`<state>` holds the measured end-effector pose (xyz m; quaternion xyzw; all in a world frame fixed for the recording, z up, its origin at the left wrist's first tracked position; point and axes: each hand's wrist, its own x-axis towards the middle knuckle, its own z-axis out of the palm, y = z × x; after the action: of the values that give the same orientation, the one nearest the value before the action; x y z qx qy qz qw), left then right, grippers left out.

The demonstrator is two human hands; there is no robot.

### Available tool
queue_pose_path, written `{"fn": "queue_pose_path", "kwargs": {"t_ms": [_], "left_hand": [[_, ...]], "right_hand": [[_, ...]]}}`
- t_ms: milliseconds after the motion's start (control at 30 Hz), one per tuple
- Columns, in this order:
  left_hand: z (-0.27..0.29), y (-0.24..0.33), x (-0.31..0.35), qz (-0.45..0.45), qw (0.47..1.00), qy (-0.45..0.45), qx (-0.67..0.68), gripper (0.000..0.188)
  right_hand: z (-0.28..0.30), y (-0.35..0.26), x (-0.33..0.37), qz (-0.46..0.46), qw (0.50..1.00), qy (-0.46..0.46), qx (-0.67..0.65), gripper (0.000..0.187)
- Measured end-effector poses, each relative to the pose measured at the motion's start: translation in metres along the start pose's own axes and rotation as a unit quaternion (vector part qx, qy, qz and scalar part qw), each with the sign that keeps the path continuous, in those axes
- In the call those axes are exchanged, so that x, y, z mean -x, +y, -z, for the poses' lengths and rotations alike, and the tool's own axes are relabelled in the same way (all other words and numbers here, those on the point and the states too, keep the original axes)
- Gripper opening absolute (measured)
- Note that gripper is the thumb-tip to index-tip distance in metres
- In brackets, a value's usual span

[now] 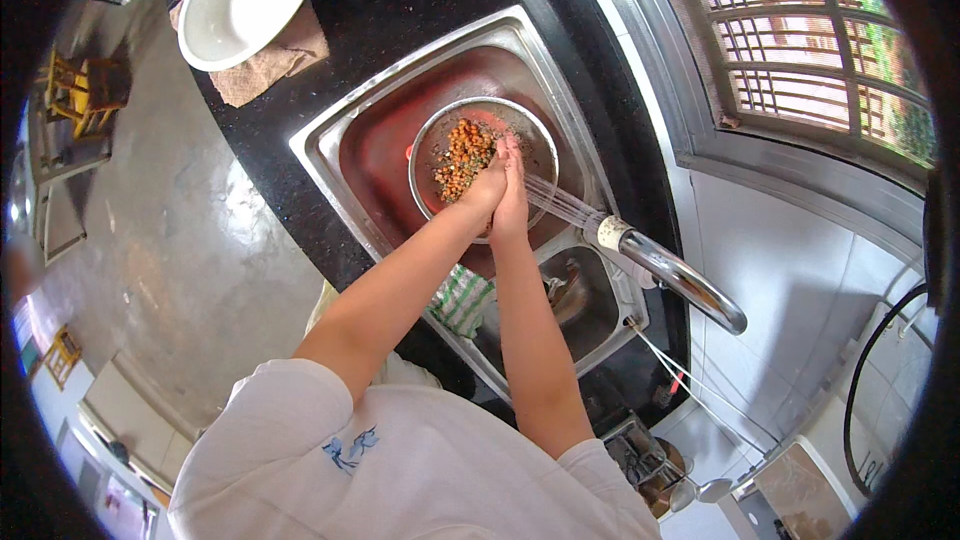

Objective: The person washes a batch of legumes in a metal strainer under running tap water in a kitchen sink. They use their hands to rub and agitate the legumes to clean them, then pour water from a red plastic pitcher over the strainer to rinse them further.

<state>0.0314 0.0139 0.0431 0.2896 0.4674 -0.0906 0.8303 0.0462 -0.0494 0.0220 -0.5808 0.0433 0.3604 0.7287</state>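
Observation:
My left hand and my right hand are pressed palm to palm over a round metal bowl in the larger sink basin. Whether anything lies between the palms is hidden. Many small orange-brown pieces, mixed with darker bits, lie in the bowl beside my fingers; their kind is too small to tell. From the tap on the right, streams of water run toward the bowl, close by my right hand.
The steel sink is set in a black counter. A white bowl stands on a brown cloth at the far left. A green-striped cloth hangs near the smaller basin. A barred window is at right.

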Motion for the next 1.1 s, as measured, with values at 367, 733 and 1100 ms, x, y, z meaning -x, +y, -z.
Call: {"fn": "queue_pose_path", "kwargs": {"t_ms": [367, 733, 1100], "left_hand": [[0.035, -0.002, -0.004, 0.029, 0.941, -0.042, 0.334, 0.038], [0.024, -0.001, -0.008, 0.027, 0.954, -0.112, 0.278, 0.065], [0.038, 0.017, 0.009, 0.007, 0.945, -0.082, 0.318, 0.069]], "right_hand": [[0.010, -0.036, -0.002, -0.078, 0.988, 0.088, -0.102, 0.044], [-0.007, -0.077, 0.000, -0.207, 0.947, -0.027, -0.245, 0.065], [-0.013, -0.068, -0.033, -0.259, 0.923, -0.031, -0.283, 0.080]]}}
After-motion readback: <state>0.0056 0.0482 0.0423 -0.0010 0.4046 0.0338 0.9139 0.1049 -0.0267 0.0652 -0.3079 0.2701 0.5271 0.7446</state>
